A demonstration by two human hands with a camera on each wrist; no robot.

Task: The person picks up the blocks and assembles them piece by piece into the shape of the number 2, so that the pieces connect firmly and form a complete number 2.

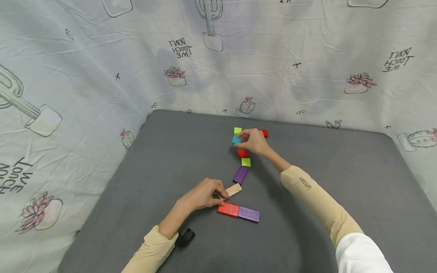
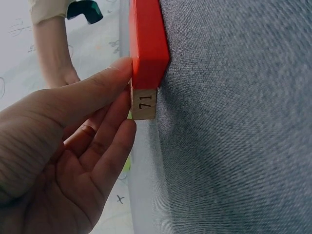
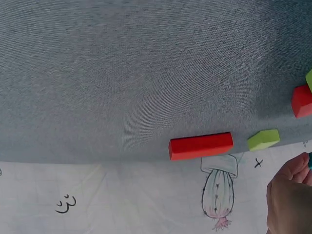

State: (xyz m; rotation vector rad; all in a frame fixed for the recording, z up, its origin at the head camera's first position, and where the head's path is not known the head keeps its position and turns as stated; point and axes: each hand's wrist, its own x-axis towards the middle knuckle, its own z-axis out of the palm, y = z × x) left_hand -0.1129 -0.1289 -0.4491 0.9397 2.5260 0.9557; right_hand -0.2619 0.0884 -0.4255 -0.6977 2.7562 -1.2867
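My right hand (image 1: 253, 141) pinches a small blue block (image 1: 236, 140) between thumb and fingers at the far part of the table. Only a sliver of that block shows beside the right hand (image 3: 292, 195) in the right wrist view. Nearer, my left hand (image 1: 205, 194) touches blocks with extended fingers. Its thumb rests at the end of a red block (image 2: 148, 44), while its fingertips lie by a plain wooden block (image 2: 144, 105) marked 71. A purple block (image 1: 249, 214) adjoins the red one end to end.
Beyond the wooden block, a purple block (image 1: 241, 175), a green block (image 1: 246, 162) and a red block (image 1: 243, 153) run away from me. Farther back are another green block (image 1: 237, 131) and a red bar (image 3: 201, 146). A printed cloth (image 1: 273, 76) hangs behind the grey table (image 1: 164, 151).
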